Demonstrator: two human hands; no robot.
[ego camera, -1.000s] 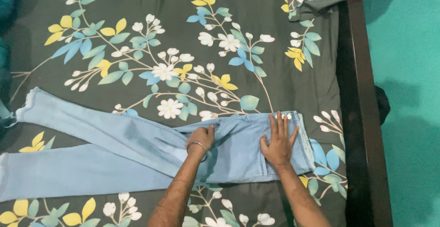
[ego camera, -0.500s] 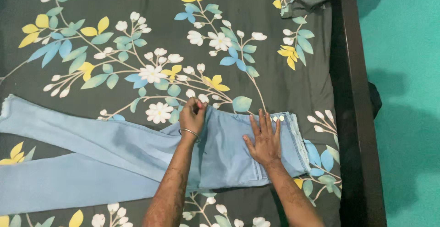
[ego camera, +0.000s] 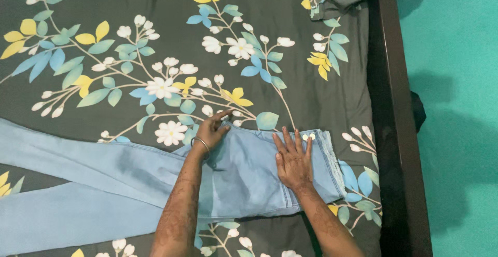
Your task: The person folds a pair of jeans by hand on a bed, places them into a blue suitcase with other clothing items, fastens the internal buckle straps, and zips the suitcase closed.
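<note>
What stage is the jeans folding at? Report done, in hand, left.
Done: the jeans lie flat on the bedsheet, folded lengthwise at the waist. In hand: the right hand presses the waist flat; the left hand smooths the seat edge. Left: both legs are spread apart, unfolded.

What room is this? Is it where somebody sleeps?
Most likely a bedroom. Light blue jeans lie on a bed's dark flowered sheet, with a dark bed frame along its edge and a teal wall beyond.

head view | looks steeply down | close over bed (ego camera: 155, 8)
</note>
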